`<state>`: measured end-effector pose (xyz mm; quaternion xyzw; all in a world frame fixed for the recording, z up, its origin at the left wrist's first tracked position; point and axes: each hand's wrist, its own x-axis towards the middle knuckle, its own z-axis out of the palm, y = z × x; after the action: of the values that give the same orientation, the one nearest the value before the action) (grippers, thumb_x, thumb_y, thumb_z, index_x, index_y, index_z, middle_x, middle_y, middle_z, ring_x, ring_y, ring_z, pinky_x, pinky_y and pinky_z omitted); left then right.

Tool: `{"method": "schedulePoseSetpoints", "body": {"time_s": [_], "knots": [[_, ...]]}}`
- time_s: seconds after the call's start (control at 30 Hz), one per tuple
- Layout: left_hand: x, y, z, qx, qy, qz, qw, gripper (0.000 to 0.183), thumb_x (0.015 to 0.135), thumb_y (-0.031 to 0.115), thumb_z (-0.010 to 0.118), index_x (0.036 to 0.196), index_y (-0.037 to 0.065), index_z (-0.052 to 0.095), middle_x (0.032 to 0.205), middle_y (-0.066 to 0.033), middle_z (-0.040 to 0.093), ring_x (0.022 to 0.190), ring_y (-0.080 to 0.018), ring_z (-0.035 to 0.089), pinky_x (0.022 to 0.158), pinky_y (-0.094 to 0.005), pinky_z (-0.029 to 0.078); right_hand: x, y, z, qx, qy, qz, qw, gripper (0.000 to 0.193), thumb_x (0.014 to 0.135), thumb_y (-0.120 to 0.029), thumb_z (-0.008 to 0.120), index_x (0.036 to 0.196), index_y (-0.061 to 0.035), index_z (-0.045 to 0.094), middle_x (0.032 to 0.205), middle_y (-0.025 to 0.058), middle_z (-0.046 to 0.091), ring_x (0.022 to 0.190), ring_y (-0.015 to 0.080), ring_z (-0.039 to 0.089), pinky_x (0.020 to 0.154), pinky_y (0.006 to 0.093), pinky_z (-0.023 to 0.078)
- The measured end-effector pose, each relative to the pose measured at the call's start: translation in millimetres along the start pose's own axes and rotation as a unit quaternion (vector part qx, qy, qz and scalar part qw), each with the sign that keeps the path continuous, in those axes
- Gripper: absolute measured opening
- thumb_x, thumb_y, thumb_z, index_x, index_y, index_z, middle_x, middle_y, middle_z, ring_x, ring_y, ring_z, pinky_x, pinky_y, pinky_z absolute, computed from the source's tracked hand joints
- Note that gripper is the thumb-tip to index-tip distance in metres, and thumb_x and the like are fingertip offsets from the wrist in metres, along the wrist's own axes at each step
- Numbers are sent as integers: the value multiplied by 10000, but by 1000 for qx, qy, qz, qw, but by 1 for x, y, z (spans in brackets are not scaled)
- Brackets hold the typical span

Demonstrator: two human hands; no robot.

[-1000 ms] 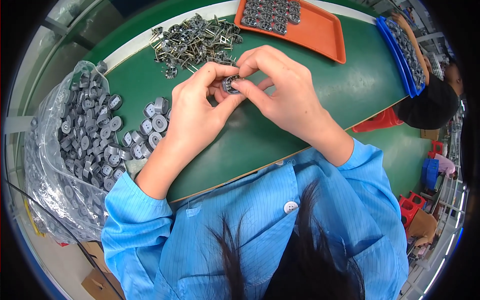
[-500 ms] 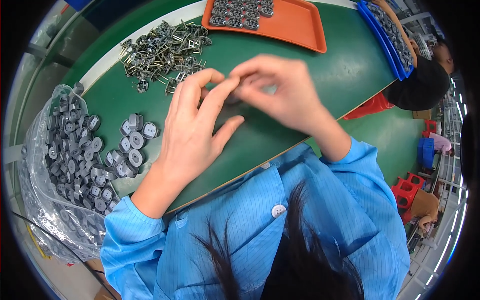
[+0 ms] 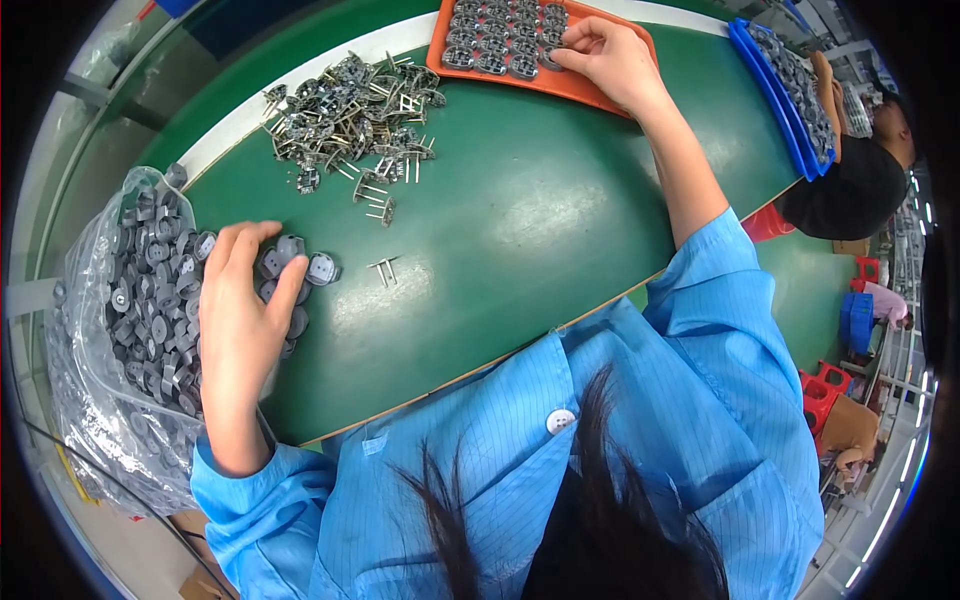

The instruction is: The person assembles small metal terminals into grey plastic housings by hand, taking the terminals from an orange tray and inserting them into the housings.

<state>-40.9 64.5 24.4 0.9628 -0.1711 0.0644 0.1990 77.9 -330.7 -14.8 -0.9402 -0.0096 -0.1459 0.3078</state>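
My right hand (image 3: 615, 68) is over the orange tray (image 3: 600, 92), its thumb and fingers pinched on a round grey housing (image 3: 551, 60) at the end of a row. Similar housings with circuit boards set in them (image 3: 491, 62) stand in rows beside it. At the left, my left hand (image 3: 243, 310) is open, thumb and fingers apart, by some loose grey housings (image 3: 322, 268); it partly hides several of them. On the table to its right lies a small part with metal pins (image 3: 385, 270).
A heap of small circuit boards with pins (image 3: 345, 110) lies at the far left of the green table (image 3: 500, 240). A clear plastic bag (image 3: 95, 400) of grey housings sits at the left edge. Blue trays (image 3: 790, 110) and a person in black (image 3: 850, 185) are at the far right.
My hands were together over the middle of the table and have parted. The right one has reached forward to the tray; the left one has moved back left to the loose housings.
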Motion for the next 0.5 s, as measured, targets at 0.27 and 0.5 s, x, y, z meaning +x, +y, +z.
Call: {"method": "schedulePoseSetpoints", "body": {"time_s": [0.27,0.5], "knots": [[19,-15,20,-19,32,24,999,242,845,114,662,1042,-21,620,1042,-158,613,935,-314,610,831,-353,476,9,9,-4,39,-60,72,995,320,753,-187,776,984,-8,646,810,12,632,754,83,589,721,235,478],[43,-2,18,-219,83,-43,971,224,903,161,637,1026,-27,630,939,-90,675,877,-156,661,760,-257,496,-36,-53,6,245,-44,-26,968,304,754,-159,753,992,-15,630,815,50,637,754,145,607,707,284,491]]}}
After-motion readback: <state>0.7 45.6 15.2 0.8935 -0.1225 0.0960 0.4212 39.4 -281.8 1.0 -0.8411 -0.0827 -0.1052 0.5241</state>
